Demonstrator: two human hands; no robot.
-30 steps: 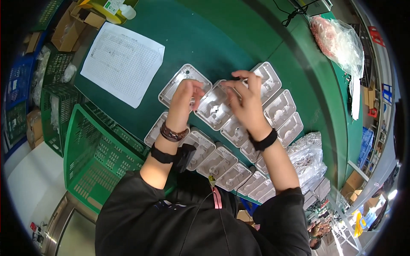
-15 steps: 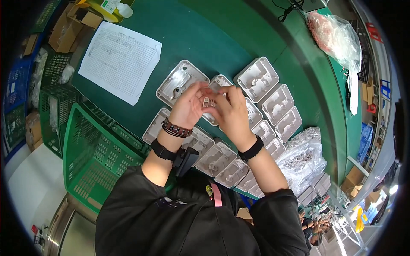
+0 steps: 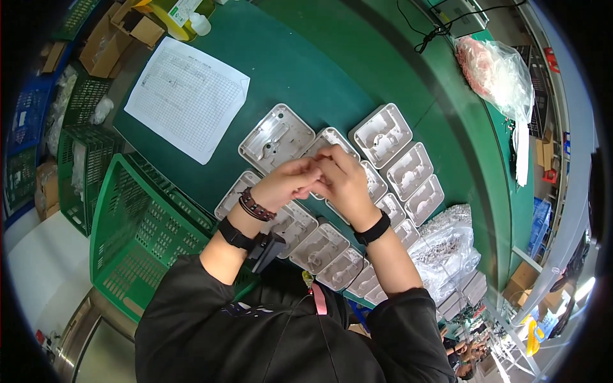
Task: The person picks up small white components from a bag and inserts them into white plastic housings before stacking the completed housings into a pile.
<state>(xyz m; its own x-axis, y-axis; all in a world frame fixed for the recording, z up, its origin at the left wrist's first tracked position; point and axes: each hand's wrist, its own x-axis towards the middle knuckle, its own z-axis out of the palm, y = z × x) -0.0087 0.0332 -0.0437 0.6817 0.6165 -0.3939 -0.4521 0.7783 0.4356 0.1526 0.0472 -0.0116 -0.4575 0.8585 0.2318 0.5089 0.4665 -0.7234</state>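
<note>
My left hand (image 3: 288,183) and my right hand (image 3: 345,183) meet above rows of shallow white plastic housings. The fingers of both are curled and pressed together at the tips, and whatever lies between them is hidden. Just beyond the left hand sits one larger housing (image 3: 260,136), with a dark round spot in its moulded inside. A narrower housing (image 3: 331,135) is partly covered by my right fingers. To the right stands another open housing (image 3: 364,133). Several more, such as this housing (image 3: 322,246), line up below my wrists.
A printed grid sheet (image 3: 188,102) lies at the far left of the green table (image 3: 306,64). Left of me stands a green plastic basket (image 3: 105,223). Clear bags of small parts are at the right: a near bag (image 3: 447,246) and a far bag (image 3: 495,76). Cables (image 3: 440,32) run at the top.
Small clear plastic parts showed in my left palm before; now curled fingers hide the palm. Both hands have closed toward each other. The whole view has shifted slightly.
</note>
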